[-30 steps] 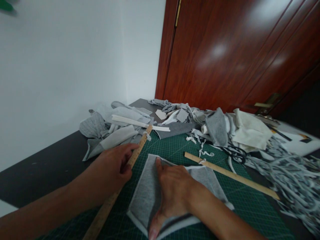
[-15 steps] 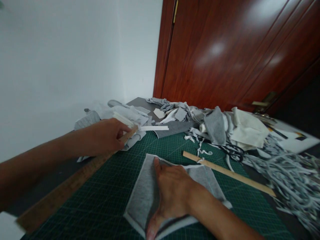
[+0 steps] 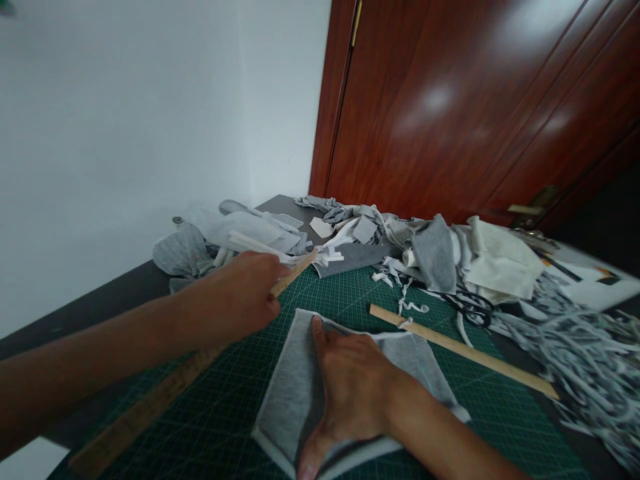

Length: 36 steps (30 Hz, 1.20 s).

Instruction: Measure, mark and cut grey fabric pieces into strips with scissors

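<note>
My left hand (image 3: 255,290) is closed around a long wooden ruler (image 3: 155,403), which slants over the left side of the green cutting mat (image 3: 225,393). The ruler's far end points at several white strips (image 3: 260,244) by the fabric pile. My right hand (image 3: 350,387) lies spread, with thumb and index finger stretched out, on a folded piece of grey fabric (image 3: 285,400). That palm covers the middle of the fabric. Beyond the fabric lies a second wooden ruler (image 3: 470,350), with a curled white scrap across its left end.
Grey and white fabric scraps (image 3: 365,230) are heaped along the back, below a brown door (image 3: 450,100). Black-handled scissors (image 3: 475,308) rest near a tangled heap of grey strips (image 3: 585,360) at the right. A white wall (image 3: 125,120) borders the left side.
My left hand has moved to the right and slightly nearer with the ruler, whose far end now reaches farther over the mat. My right hand has stayed on the grey fabric.
</note>
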{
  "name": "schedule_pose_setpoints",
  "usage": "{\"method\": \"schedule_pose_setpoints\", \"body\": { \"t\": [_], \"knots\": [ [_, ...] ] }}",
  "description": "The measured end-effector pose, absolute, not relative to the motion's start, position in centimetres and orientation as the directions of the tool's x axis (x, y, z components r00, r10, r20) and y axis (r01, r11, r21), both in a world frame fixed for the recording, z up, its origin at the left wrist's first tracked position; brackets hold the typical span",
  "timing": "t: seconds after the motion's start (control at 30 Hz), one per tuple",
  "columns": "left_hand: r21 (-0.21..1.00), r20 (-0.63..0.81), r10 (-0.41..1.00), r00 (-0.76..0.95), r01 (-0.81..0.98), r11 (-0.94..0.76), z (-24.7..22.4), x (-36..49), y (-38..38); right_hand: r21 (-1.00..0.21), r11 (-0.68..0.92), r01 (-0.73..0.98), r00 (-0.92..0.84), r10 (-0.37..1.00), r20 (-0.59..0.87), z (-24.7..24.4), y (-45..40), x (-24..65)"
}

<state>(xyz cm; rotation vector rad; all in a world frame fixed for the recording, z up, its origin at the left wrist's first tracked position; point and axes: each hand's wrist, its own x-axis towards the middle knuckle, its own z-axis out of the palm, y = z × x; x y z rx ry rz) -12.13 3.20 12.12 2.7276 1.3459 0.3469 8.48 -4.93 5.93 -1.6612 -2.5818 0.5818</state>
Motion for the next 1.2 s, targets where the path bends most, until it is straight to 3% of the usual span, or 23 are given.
{"method": "schedule_pose_setpoints", "body": {
  "t": [0.1, 0.27, 0.4, 0.53, 0.63, 0.77, 0.83, 1.0, 1.2],
  "knots": [
    [0.155, 0.166, 0.779, 0.604, 0.764, -0.626, 11.3, -11.0, 2.7, -0.306, 0.364, 0.879, -0.449, 0.849, -0.278, 6.2, -4.8, 8.5],
    [0.094, 0.195, 0.755, 0.626, 0.754, -0.650, 11.1, -10.2, 0.6, -0.324, 0.330, 0.887, -0.430, 0.846, -0.316, 6.4, -4.7, 8.6],
    [0.006, 0.018, 0.738, 0.675, 0.738, -0.675, 8.6, -9.0, -2.4, -0.397, 0.376, 0.837, -0.494, 0.832, -0.253, 6.1, -4.5, 8.9],
    [-0.024, -0.176, 0.799, 0.575, 0.809, -0.588, 5.5, -7.5, -4.7, -0.422, 0.453, 0.785, -0.564, 0.805, -0.186, 5.9, -4.4, 9.0],
    [0.107, -0.213, 0.790, 0.575, 0.817, -0.567, 4.6, -7.3, -5.1, -0.405, 0.463, 0.788, -0.572, 0.794, -0.205, 5.9, -4.3, 9.1],
    [0.436, -0.047, 0.732, 0.680, 0.673, -0.598, 5.1, -8.6, -3.4, -0.432, 0.469, 0.771, -0.577, 0.801, -0.160, 5.7, -4.3, 9.2],
    [0.516, 0.008, 0.697, 0.717, 0.594, -0.617, 5.4, -9.5, -2.2, -0.440, 0.472, 0.764, -0.579, 0.802, -0.145, 5.7, -4.3, 9.3],
    [0.596, 0.124, 0.585, 0.802, 0.411, -0.690, 4.5, -11.5, 0.3, -0.429, 0.467, 0.774, -0.568, 0.811, -0.142, 5.5, -4.4, 9.4],
    [0.565, 0.083, 0.564, 0.822, 0.427, -0.706, 3.2, -12.2, 0.9, -0.418, 0.443, 0.793, -0.538, 0.832, -0.139, 5.2, -4.4, 9.3]
  ]
}}
